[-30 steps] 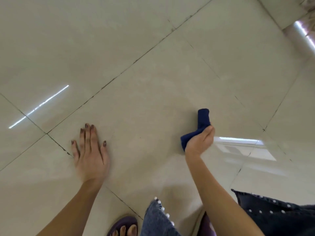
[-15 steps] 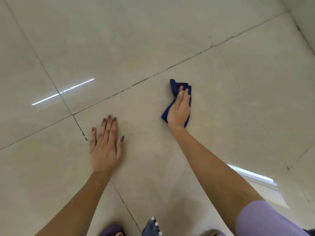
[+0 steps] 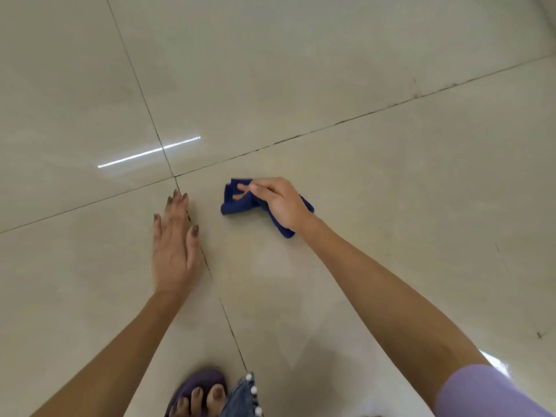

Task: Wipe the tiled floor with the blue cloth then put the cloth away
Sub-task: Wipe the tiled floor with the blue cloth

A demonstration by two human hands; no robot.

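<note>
Just right of the spot where 4 tiles meet on the floor (image 3: 346,70), the right hand (image 3: 281,203) presses down on the blue cloth (image 3: 237,203), fingers curled over its bunched middle and grasping it, with one end sticking out toward the crossing and the other trailing back under the wrist. On the near left side of that crossing the left hand (image 3: 174,248) lies flat and spread on the tile, palm down, gripping nothing, its thumb beside the grout line. Well back from the crossing, a purple sandal (image 3: 195,386) and a studded denim hem (image 3: 240,398) show at the bottom edge.
</note>
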